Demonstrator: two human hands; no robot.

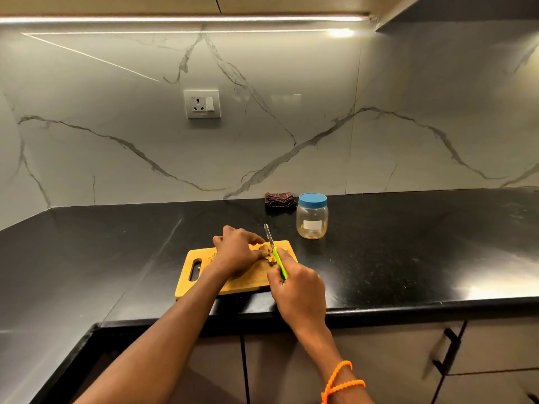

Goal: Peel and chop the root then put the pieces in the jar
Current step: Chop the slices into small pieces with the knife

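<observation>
A pale brown root [269,253] lies on the wooden cutting board [248,279]. My left hand [236,252] holds it down with curled fingers and hides most of it. My right hand [297,290] grips the green handle of a knife [274,252], whose blade stands on the root just right of my left fingertips. A clear plastic jar [312,216] with its blue lid on stands behind the board to the right.
A dark checked cloth [279,200] lies against the marble wall behind the jar. The black counter [408,246] runs left and right, its front edge just below the board. Cabinet doors with a black handle [446,354] sit underneath.
</observation>
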